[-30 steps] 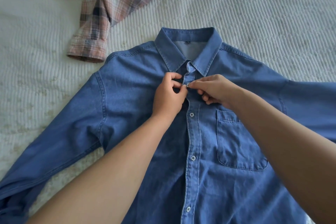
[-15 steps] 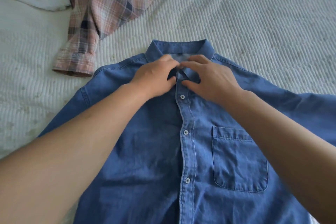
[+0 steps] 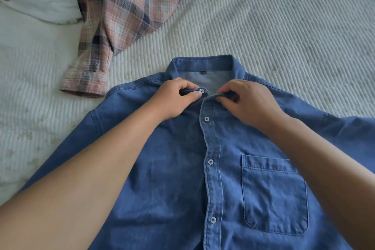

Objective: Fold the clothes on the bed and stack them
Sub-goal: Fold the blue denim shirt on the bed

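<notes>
A blue denim shirt (image 3: 182, 168) lies face up on the bed, buttoned down the front, chest pocket on the right. My left hand (image 3: 174, 97) pinches the left collar end that carries the top button. My right hand (image 3: 247, 101) pinches the right collar end with the buttonhole. The two collar ends sit a little apart at the neck. A pink plaid shirt (image 3: 125, 16) lies loose at the upper left, one cuffed sleeve reaching toward the denim shirt.
The bed is covered by a white ribbed quilt (image 3: 284, 36). A white garment (image 3: 44, 0) lies crumpled at the top left beside the plaid shirt, with something dark at the very corner.
Both hands moved up from the second button to the collar and now hold the two collar ends apart. The camera came closer to the shirt.
</notes>
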